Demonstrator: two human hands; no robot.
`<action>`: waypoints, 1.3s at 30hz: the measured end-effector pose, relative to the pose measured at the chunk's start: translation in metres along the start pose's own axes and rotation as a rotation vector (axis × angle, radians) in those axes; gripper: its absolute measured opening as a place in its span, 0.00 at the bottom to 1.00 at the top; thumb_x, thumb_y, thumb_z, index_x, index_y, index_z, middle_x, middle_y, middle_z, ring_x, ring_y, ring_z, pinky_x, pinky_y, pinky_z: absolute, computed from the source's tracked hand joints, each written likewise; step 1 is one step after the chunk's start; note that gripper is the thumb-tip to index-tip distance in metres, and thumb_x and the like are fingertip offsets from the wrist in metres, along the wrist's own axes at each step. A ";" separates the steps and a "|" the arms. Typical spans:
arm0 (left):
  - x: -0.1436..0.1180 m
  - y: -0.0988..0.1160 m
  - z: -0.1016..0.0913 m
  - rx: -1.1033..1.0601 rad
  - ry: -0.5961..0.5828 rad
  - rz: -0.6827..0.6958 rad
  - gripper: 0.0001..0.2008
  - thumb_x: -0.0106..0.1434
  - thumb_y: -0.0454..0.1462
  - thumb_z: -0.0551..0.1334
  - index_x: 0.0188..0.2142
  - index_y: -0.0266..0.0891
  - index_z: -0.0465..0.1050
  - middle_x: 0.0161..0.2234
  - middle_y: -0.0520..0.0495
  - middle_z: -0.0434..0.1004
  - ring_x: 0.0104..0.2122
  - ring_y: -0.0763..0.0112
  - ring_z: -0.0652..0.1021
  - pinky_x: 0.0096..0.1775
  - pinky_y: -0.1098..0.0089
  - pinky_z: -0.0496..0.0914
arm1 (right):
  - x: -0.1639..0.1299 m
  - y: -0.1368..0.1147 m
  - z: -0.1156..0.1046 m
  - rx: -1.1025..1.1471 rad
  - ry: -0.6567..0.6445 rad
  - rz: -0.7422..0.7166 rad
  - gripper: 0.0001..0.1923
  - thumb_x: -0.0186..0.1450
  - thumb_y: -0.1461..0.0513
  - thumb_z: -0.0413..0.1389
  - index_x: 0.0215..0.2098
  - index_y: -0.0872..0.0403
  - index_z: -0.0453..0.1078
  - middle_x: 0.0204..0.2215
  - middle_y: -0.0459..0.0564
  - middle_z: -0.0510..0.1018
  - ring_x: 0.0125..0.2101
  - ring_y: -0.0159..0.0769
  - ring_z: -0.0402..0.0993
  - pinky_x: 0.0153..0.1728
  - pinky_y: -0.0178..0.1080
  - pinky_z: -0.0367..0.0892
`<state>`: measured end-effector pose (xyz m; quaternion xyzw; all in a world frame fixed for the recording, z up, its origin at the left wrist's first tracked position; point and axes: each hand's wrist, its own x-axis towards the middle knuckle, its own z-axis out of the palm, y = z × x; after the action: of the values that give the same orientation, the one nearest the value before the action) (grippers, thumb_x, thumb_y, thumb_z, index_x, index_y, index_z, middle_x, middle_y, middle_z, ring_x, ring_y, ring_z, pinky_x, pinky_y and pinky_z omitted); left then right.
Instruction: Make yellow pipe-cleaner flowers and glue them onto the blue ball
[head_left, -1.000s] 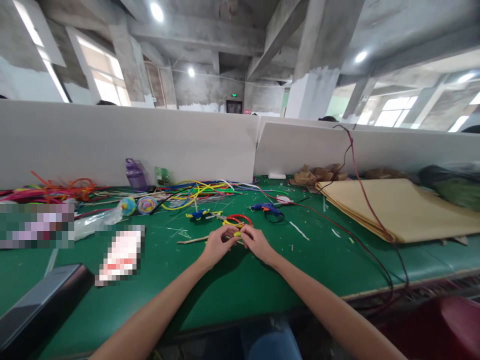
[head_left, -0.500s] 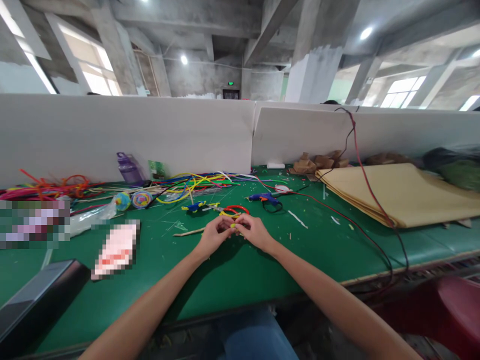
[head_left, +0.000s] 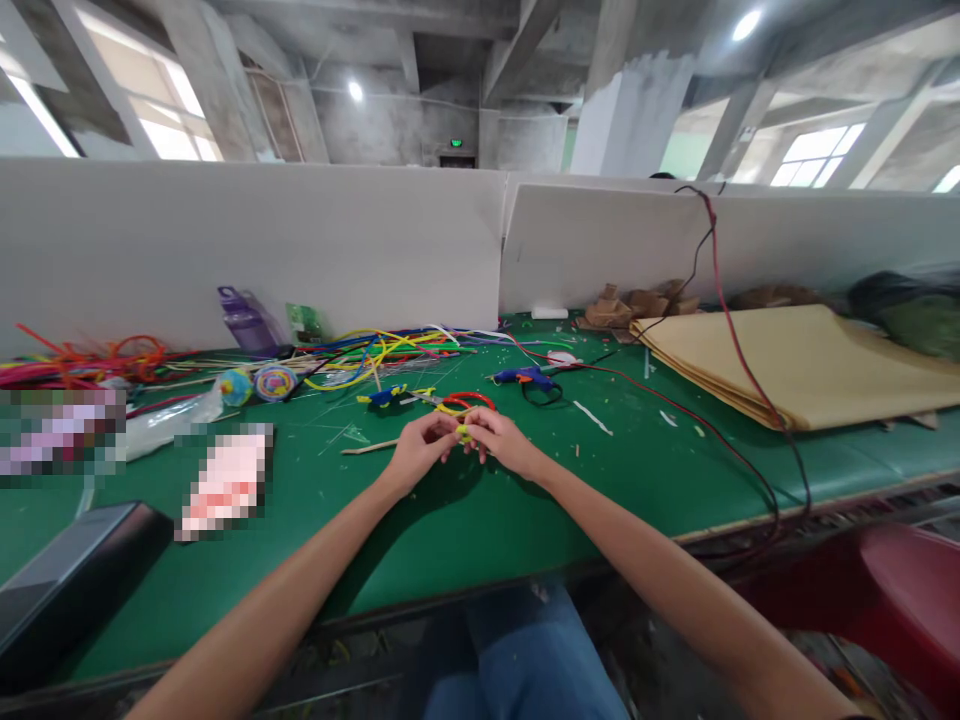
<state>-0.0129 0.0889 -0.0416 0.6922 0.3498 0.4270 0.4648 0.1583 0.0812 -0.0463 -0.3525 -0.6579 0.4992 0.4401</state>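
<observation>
At the far left edge a dark, smooth flat case (head_left: 71,585) lies on the green matte counter (head_left: 480,520), near its front lip. Behind it a tangle of red and orange fuzzy stems (head_left: 97,360) sprawls against the white partition (head_left: 247,250), with a clear crinkled plastic bag (head_left: 161,425) in front. A translucent purple bottle (head_left: 244,320) leans by the wall, and two round swirled discs (head_left: 259,383) sit just in front of it. A loose sheaf of yellow, blue and green stems (head_left: 382,350) lies mostly left to right along the back of the counter; a thin pale stick (head_left: 367,447) points toward the hands.

The left hand (head_left: 416,455) and the right hand (head_left: 501,442) meet at mid-counter, fingers curled and pinched together on a small yellow fuzzy piece (head_left: 462,432). It is too short and too covered to tell which way its long axis runs. Just behind it lie a red loop (head_left: 469,400) and yellow coils.

Right of the hands a blue glue gun (head_left: 525,377) lies on its side, nozzle pointing left, its red cord (head_left: 720,300) climbing over the partition. Bare green surface stays open in front of and to the right of the hands. Further right a stack of tan flat sheets (head_left: 802,365) lies askew, reaching toward the counter's front edge
</observation>
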 end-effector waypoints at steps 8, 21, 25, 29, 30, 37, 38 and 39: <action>-0.002 -0.003 0.000 0.282 0.114 0.226 0.07 0.57 0.39 0.63 0.32 0.36 0.72 0.25 0.50 0.73 0.23 0.74 0.73 0.27 0.74 0.68 | 0.004 0.002 -0.002 0.139 -0.053 0.088 0.07 0.60 0.59 0.50 0.32 0.55 0.61 0.18 0.40 0.64 0.21 0.29 0.69 0.16 0.29 0.64; -0.004 -0.004 -0.001 0.608 0.133 0.502 0.07 0.61 0.35 0.57 0.32 0.39 0.75 0.32 0.45 0.78 0.33 0.69 0.77 0.34 0.71 0.71 | -0.004 -0.007 -0.006 -0.287 0.022 -0.047 0.02 0.62 0.63 0.51 0.31 0.55 0.63 0.19 0.41 0.69 0.16 0.24 0.64 0.17 0.28 0.62; -0.003 -0.005 -0.005 0.668 0.063 0.559 0.08 0.62 0.34 0.56 0.35 0.39 0.75 0.34 0.45 0.79 0.36 0.69 0.78 0.41 0.69 0.71 | -0.004 -0.007 -0.008 -0.272 -0.009 0.007 0.02 0.62 0.65 0.49 0.31 0.55 0.63 0.18 0.41 0.68 0.15 0.25 0.64 0.17 0.28 0.62; -0.002 -0.006 -0.007 0.701 0.000 0.566 0.09 0.63 0.33 0.55 0.37 0.39 0.75 0.35 0.45 0.79 0.37 0.69 0.77 0.41 0.70 0.70 | -0.002 -0.004 -0.011 -0.301 -0.038 0.024 0.03 0.62 0.66 0.49 0.30 0.55 0.63 0.17 0.40 0.67 0.15 0.25 0.64 0.16 0.28 0.62; -0.002 -0.006 -0.007 0.706 -0.014 0.559 0.09 0.63 0.33 0.55 0.37 0.39 0.75 0.35 0.45 0.79 0.36 0.70 0.77 0.41 0.70 0.70 | -0.002 -0.004 -0.011 -0.312 -0.046 0.024 0.03 0.61 0.66 0.49 0.30 0.55 0.63 0.17 0.40 0.67 0.15 0.25 0.64 0.16 0.28 0.62; -0.003 -0.002 -0.007 0.764 0.001 0.505 0.08 0.64 0.36 0.55 0.37 0.39 0.73 0.34 0.46 0.77 0.33 0.71 0.76 0.38 0.71 0.69 | -0.001 -0.008 -0.013 -0.266 -0.040 0.056 0.03 0.62 0.66 0.49 0.30 0.55 0.64 0.16 0.40 0.67 0.14 0.25 0.64 0.17 0.29 0.62; -0.003 -0.002 -0.007 0.777 0.031 0.495 0.08 0.63 0.36 0.55 0.36 0.39 0.72 0.33 0.46 0.76 0.30 0.72 0.75 0.35 0.72 0.69 | -0.001 -0.008 -0.013 -0.236 -0.027 0.058 0.03 0.62 0.65 0.49 0.30 0.55 0.63 0.16 0.40 0.67 0.14 0.25 0.63 0.17 0.29 0.62; -0.003 -0.001 -0.006 0.787 0.055 0.486 0.07 0.63 0.37 0.56 0.35 0.38 0.72 0.32 0.47 0.76 0.28 0.73 0.73 0.33 0.73 0.69 | -0.001 -0.008 -0.012 -0.213 -0.016 0.057 0.03 0.62 0.65 0.49 0.30 0.55 0.63 0.16 0.40 0.67 0.14 0.25 0.63 0.17 0.29 0.62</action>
<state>-0.0201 0.0888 -0.0421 0.8664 0.3250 0.3765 0.0438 0.1698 0.0823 -0.0372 -0.4119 -0.7003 0.4417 0.3805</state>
